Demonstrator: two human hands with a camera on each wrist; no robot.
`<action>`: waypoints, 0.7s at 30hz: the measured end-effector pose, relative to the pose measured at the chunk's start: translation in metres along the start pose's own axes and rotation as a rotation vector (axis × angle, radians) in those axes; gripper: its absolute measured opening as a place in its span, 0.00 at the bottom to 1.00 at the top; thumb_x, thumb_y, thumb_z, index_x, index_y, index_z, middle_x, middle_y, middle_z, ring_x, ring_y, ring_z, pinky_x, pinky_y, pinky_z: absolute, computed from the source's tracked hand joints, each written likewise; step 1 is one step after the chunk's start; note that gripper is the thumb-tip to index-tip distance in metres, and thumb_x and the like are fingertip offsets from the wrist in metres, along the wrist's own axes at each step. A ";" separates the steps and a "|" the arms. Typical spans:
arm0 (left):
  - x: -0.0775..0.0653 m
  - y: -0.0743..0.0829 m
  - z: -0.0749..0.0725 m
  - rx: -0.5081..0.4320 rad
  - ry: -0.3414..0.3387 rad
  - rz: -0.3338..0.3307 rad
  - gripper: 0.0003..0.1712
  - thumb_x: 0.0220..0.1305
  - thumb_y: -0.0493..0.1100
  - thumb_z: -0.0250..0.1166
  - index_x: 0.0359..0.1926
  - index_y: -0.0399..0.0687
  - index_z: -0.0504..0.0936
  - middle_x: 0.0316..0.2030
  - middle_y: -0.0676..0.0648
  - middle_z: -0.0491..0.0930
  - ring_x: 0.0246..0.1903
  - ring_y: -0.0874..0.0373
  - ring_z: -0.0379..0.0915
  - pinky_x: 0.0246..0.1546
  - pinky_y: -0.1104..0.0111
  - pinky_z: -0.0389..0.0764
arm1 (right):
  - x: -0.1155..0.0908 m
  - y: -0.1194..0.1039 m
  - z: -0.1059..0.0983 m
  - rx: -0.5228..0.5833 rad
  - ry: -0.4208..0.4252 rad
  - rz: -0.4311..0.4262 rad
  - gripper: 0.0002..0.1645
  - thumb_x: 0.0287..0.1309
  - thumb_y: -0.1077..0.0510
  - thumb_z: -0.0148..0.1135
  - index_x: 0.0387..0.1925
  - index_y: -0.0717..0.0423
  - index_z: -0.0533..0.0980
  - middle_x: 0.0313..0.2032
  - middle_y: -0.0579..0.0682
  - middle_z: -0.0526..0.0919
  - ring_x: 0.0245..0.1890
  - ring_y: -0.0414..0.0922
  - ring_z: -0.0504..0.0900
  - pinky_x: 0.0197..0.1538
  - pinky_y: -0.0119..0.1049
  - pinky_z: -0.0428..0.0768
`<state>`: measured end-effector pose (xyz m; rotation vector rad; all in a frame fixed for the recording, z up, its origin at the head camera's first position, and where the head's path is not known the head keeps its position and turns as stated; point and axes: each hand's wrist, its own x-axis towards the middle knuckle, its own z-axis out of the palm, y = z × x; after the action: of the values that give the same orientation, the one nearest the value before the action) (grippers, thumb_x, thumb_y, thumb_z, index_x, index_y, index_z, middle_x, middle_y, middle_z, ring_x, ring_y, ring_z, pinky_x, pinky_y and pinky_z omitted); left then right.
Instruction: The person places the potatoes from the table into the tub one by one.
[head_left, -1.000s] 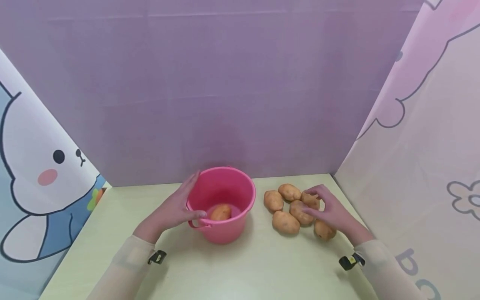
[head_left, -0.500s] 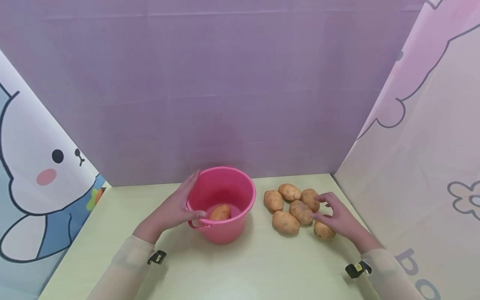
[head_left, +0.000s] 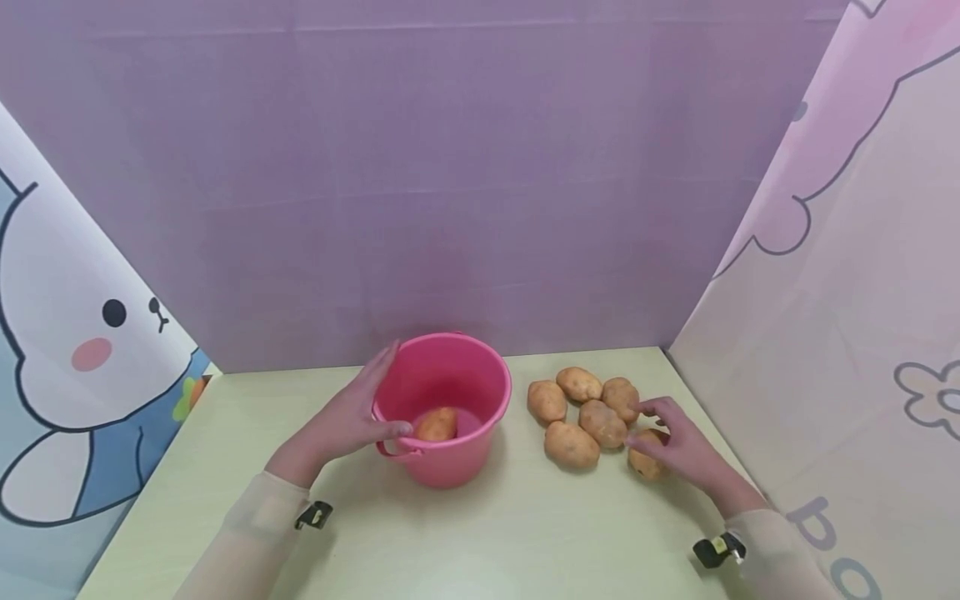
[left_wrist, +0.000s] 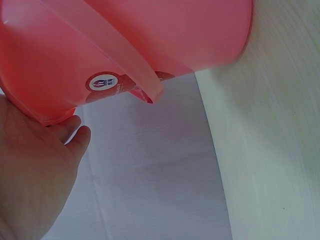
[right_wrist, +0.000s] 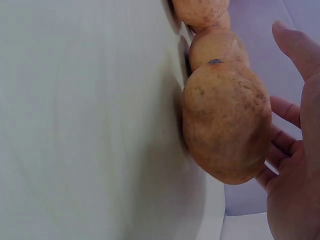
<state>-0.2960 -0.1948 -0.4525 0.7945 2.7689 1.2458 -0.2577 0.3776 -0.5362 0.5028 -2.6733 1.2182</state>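
Observation:
My left hand (head_left: pixel 352 421) holds the left side of the pink bucket (head_left: pixel 450 462), thumb and fingers spread along the rim. In the left wrist view the bucket (left_wrist: pixel 150 30) fills the top, its handle hanging down and the hand (left_wrist: pixel 35 165) at its rim. One potato lies inside at the bottom (head_left: pixel 437 424). My right hand (head_left: pixel 678 442) hovers over the nearest right potato (head_left: pixel 645 461), thumb and fingers apart. In the right wrist view the potato (right_wrist: pixel 225 120) rests on the table, with the fingers (right_wrist: pixel 280 142) behind it and the thumb away from it.
Several other potatoes (head_left: pixel 602 424) lie clustered on the pale table (head_left: pixel 480 542), right of the bucket. A purple wall (head_left: pixel 480 183) stands directly behind the table. Printed panels flank it, with a cartoon figure (head_left: pixel 90 350) on the left one.
My right hand has drawn back rightward and toward me, from over the cluster to the nearest right potato. The potato in the bucket has shifted slightly left. My left hand has stayed put.

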 end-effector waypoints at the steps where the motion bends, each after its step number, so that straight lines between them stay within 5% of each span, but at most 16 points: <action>1: 0.000 0.000 0.000 0.002 -0.002 -0.002 0.77 0.56 0.66 0.85 0.92 0.54 0.44 0.89 0.45 0.45 0.82 0.30 0.53 0.61 0.38 0.85 | -0.001 0.000 0.000 0.009 -0.001 0.002 0.29 0.69 0.57 0.78 0.64 0.65 0.76 0.62 0.61 0.77 0.63 0.64 0.73 0.61 0.66 0.81; 5: 0.000 0.000 0.000 0.006 -0.002 -0.008 0.77 0.56 0.66 0.85 0.92 0.55 0.44 0.89 0.44 0.45 0.82 0.30 0.53 0.61 0.38 0.85 | -0.005 0.002 0.000 0.017 -0.014 0.011 0.30 0.70 0.57 0.78 0.65 0.65 0.76 0.63 0.61 0.76 0.65 0.64 0.72 0.64 0.63 0.81; 8: 0.000 0.001 0.000 0.008 0.002 -0.008 0.77 0.56 0.66 0.85 0.92 0.56 0.44 0.89 0.44 0.45 0.82 0.30 0.54 0.60 0.38 0.85 | -0.007 0.003 0.001 -0.002 -0.009 0.016 0.31 0.69 0.56 0.79 0.66 0.64 0.77 0.63 0.59 0.76 0.64 0.62 0.74 0.65 0.47 0.82; 12: 0.000 0.002 -0.001 0.012 0.005 -0.006 0.77 0.56 0.66 0.85 0.92 0.55 0.44 0.89 0.43 0.45 0.82 0.30 0.54 0.60 0.38 0.85 | -0.011 0.006 0.002 -0.017 -0.002 0.000 0.32 0.66 0.58 0.81 0.65 0.64 0.78 0.61 0.60 0.77 0.56 0.55 0.79 0.55 0.31 0.82; 21: -0.001 0.001 0.000 0.012 0.006 -0.003 0.77 0.56 0.66 0.85 0.92 0.54 0.44 0.89 0.43 0.45 0.82 0.30 0.53 0.60 0.38 0.85 | -0.015 0.008 0.004 -0.054 0.016 -0.035 0.34 0.60 0.60 0.85 0.64 0.62 0.79 0.60 0.59 0.78 0.55 0.51 0.79 0.55 0.29 0.78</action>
<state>-0.2951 -0.1947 -0.4518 0.7879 2.7841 1.2341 -0.2467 0.3832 -0.5491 0.5273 -2.6643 1.1325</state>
